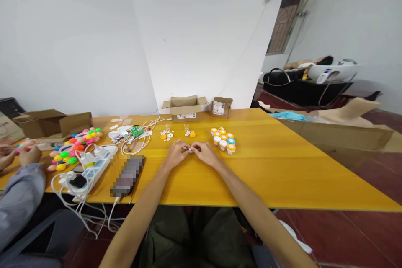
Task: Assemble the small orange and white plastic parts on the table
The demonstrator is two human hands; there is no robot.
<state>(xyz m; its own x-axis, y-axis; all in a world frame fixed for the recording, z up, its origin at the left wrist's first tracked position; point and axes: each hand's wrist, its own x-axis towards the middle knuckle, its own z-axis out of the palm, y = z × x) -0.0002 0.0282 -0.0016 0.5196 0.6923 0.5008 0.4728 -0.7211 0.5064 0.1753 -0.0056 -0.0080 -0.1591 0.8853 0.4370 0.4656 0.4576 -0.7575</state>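
Note:
My left hand point(176, 153) and my right hand point(202, 152) meet above the wooden table, fingers pinched together. Between the fingertips is a small white piece point(189, 149), too small and too covered to name. Just beyond the hands lie two little groups of parts: white bits with an orange round piece point(163, 137) on the left, and more white bits with another orange round piece point(192, 134) on the right. A clear cup point(186, 127) stands behind the right group. To the right of my hands stand several small round containers point(223, 137) with orange, white or blue tops, packed close together.
Two open cardboard boxes, a wider one point(185, 113) and a smaller one point(221, 107), stand by the wall. Left lie a phone point(128, 176), a power strip point(99, 167) with tangled white cables, and colourful balls point(64, 157). A co-worker's hands point(29, 155) work at far left.

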